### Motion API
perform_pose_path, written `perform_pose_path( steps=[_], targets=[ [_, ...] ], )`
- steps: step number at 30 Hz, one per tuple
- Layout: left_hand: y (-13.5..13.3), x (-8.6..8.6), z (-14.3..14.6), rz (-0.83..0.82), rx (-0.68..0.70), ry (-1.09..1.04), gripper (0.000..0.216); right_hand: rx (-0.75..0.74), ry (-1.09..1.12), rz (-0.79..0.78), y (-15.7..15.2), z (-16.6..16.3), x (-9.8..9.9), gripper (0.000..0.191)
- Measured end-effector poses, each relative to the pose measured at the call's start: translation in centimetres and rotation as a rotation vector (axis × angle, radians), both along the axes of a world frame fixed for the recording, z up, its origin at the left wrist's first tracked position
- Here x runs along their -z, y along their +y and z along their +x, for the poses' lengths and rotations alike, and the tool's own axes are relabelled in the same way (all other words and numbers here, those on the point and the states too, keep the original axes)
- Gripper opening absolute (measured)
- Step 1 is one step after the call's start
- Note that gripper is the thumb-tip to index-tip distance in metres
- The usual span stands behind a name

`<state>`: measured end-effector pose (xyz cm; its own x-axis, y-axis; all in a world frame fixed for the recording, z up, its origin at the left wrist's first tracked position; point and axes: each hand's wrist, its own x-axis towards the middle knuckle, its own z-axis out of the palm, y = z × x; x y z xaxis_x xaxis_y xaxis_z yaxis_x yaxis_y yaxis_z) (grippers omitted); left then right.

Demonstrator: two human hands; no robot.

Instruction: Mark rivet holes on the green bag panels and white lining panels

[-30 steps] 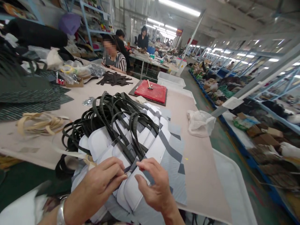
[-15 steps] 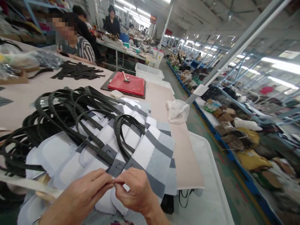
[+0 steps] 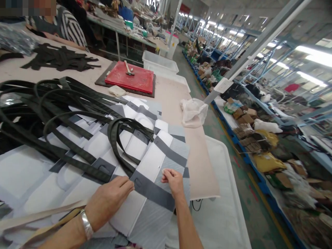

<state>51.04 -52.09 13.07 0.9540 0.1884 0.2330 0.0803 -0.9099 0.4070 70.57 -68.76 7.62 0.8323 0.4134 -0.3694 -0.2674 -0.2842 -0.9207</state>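
A stack of white and grey striped bag panels with black strap handles covers the table in front of me. My left hand, with a silver bracelet at the wrist, lies flat on the top panel, its fingertips at the dark grey band where a strap end meets it. My right hand rests on the same panel near its right edge. Its thumb and fingers pinch something tiny and pale, just right of a small hole in the panel.
A red mat with a small hammer lies further up the table, with white bins behind it. A crumpled white bag sits at the table's right edge. Black cut strips and a person in a striped top are at far left. A white tray stands low right.
My hands have come apart: the right one slid right along the panel to its edge, and the left one flattened onto the grey band. The view tilted down and forward.
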Motion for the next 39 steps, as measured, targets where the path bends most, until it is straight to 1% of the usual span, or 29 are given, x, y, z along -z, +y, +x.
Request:
perform_pose_path(
  steps=[3,6,14,19,23,25,28,31,33,35,37,38,39],
  targets=[
    [1.4,2.5,-0.2,0.041,0.001,0.024,0.027,-0.034,-0.015,-0.037,0.3,1.1,1.3,0.035],
    [1.8,3.5,-0.6,0.05,0.014,0.067,0.024,-0.059,-0.048,-0.083,1.2,1.2,2.1,0.031],
    [1.6,4.2,-0.4,0.082,0.009,0.092,0.022,-0.131,-0.114,-0.217,2.5,1.3,3.5,0.023],
    [1.7,4.3,-0.3,0.107,0.033,0.129,0.021,-0.169,-0.092,-0.322,3.0,1.7,4.2,0.012],
    [1.7,4.4,-0.4,0.088,0.029,0.126,0.021,-0.184,-0.019,-0.444,2.9,2.9,4.9,0.02],
    [1.7,4.5,-0.4,0.073,0.014,0.113,0.022,-0.203,-0.004,-0.48,2.5,3.7,5.1,0.019],
    [1.8,4.6,-0.3,0.068,0.003,0.094,0.024,-0.208,-0.065,-0.475,1.7,4.7,4.7,0.021],
    [1.8,4.5,-0.2,0.062,0.015,0.08,0.023,-0.178,-0.229,-0.421,1.7,4.1,3.3,0.021],
    [1.7,4.1,-0.2,0.059,0.022,0.087,0.021,-0.197,-0.354,-0.347,2.5,2.3,2.1,0.02],
    [1.6,3.7,-0.3,0.059,0.024,0.107,0.019,-0.288,-0.459,-0.245,4.0,-0.2,0.8,0.019],
    [1.4,3.2,-0.4,0.065,0.027,0.128,0.017,-0.398,-0.537,-0.144,5.8,-2.9,-0.3,0.025],
    [1.3,3.0,-0.4,0.069,0.03,0.136,0.017,-0.439,-0.575,-0.116,6.8,-4.0,-0.7,0.03],
    [1.3,2.8,-0.5,0.075,0.034,0.141,0.016,-0.475,-0.626,-0.12,7.7,-5.0,-1.1,0.032]
  ],
)
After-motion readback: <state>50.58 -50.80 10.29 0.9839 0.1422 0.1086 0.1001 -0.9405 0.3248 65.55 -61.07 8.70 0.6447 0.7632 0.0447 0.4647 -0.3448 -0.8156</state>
